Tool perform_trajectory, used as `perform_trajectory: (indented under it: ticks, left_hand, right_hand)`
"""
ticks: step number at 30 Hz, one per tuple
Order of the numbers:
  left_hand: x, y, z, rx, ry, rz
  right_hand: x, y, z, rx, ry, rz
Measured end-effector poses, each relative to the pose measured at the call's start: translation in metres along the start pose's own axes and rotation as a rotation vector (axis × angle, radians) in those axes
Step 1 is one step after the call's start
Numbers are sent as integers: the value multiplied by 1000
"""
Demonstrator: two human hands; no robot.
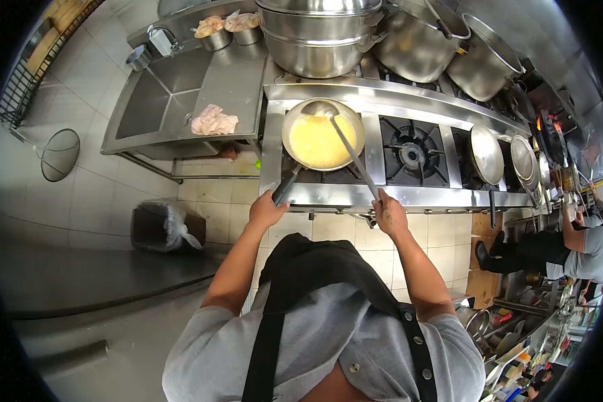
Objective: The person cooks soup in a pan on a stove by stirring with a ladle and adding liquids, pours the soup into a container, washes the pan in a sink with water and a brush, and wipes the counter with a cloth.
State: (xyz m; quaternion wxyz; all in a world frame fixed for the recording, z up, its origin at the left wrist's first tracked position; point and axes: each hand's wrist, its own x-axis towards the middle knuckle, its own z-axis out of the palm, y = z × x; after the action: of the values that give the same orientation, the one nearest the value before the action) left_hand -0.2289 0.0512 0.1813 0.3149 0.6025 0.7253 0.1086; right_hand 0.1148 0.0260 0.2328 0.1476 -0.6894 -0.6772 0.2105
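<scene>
On the left front burner rests a frying pan (290,155) holding a yellow, egg-like mixture (321,149). My left hand (266,210) is closed at the pan's black handle, on the near side. My right hand (390,213) grips the long metal handle of a ladle (347,144). The ladle's bowl lies against the far inner side of the pan, at the edge of the mixture. Parts of the fingers on both hands are hidden from above.
A bare burner (412,155) is right of the pan, then more pans (487,154). Large pots (415,43) and a steamer (318,40) stand behind. Left are a sink (154,100), a pinkish cloth (214,120) and a bin (157,226). Another person (576,244) stands far right.
</scene>
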Motion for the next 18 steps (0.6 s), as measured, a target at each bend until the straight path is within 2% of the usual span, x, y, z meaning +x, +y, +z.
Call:
perform_trajectory:
  ticks: [2, 5, 10, 13, 14, 18]
  left_hand:
    - [8, 1, 1, 42, -60, -31]
    - [17, -9, 11, 22, -59, 32]
    - [9, -1, 16, -46, -79, 21]
    - [-3, 13, 24, -87, -69, -39]
    - [-7, 19, 28, -102, -59, -64]
    - [-5, 15, 62, -162, 3, -58]
  right_hand:
    - [12, 1, -2, -20, 20, 21]
    - [22, 11, 8, -2, 62, 40]
    - [-14, -5, 6, 77, 18, 151]
    - [-41, -5, 17, 231, 76, 157]
    - [-47, 1, 20, 276, 10, 152]
    - [-73, -14, 10, 497, -6, 266]
